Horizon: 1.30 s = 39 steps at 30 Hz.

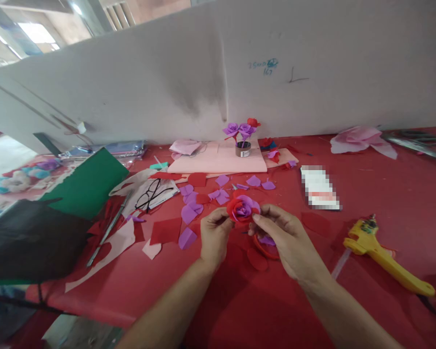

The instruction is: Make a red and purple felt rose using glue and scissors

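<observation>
Between my two hands is an artificial flower [243,207] with a purple centre and red outer petals. My left hand [215,233] pinches its left edge. At the right edge, the thumb and fingers of my right hand [281,235] are closed on the same flower. Below my right hand, a red ring-shaped piece [264,249] and a red petal [257,259] lie on the table. Loose purple petals [192,212] are scattered just beyond and left of my left hand.
A yellow glue gun [385,257] lies at the right. Finished purple flowers [241,130] stand in a brown roll [243,149] on pink foam sheets [210,162]. Eyeglasses [152,195], a metal ruler [111,228], and a green sheet [90,179] are leftward. A white wall [312,102] rises behind the red table [366,179].
</observation>
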Motion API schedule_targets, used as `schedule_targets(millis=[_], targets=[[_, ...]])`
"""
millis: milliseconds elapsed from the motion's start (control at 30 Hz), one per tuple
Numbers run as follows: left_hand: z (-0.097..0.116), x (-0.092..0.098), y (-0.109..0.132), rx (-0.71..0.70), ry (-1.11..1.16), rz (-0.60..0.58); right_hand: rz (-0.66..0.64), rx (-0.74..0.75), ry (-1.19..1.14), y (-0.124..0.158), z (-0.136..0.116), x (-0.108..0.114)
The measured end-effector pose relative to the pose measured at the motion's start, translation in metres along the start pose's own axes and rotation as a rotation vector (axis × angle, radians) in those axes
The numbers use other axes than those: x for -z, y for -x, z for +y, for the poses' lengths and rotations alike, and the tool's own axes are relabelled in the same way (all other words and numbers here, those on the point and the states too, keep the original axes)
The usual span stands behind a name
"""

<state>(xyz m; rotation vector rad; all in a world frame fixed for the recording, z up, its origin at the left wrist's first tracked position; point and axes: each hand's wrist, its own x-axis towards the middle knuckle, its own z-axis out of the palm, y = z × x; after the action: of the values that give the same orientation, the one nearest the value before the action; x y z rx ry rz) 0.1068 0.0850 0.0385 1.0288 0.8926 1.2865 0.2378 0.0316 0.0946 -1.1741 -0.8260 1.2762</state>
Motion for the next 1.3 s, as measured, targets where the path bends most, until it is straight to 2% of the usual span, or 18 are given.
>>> schedule_targets(millis=[67,233,500,700,900,1067,1300], targets=[[0.0005,-0.0006,0.0001,0.006,-0.006,0.011,-0.015,0.002,-0.033,-0.0003,0.0020,-0.0009],[0.0005,-0.0036,0.0001,0.021,0.046,0.024,0.058,-0.031,-0.108,-0.0019,0.0016,-0.0001],[-0.0004,-0.0032,0.0006,-0.007,0.061,0.014,-0.030,-0.054,0.031,0.0000,0.0002,-0.0056],[0.0044,-0.0049,-0.0001,0.018,0.080,0.001,-0.042,-0.020,-0.027,-0.0004,0.0063,-0.0040],[0.0044,-0.0071,-0.0003,0.054,0.108,-0.041,0.054,0.028,0.022,-0.0003,0.0063,0.0000],[-0.0009,-0.0025,-0.0001,0.061,0.056,-0.074,0.070,0.123,0.145,-0.0002,0.0000,-0.0039],[-0.0007,-0.0033,0.0000,0.086,0.067,-0.097,0.122,0.044,0.096,-0.0024,0.0063,-0.0013]])
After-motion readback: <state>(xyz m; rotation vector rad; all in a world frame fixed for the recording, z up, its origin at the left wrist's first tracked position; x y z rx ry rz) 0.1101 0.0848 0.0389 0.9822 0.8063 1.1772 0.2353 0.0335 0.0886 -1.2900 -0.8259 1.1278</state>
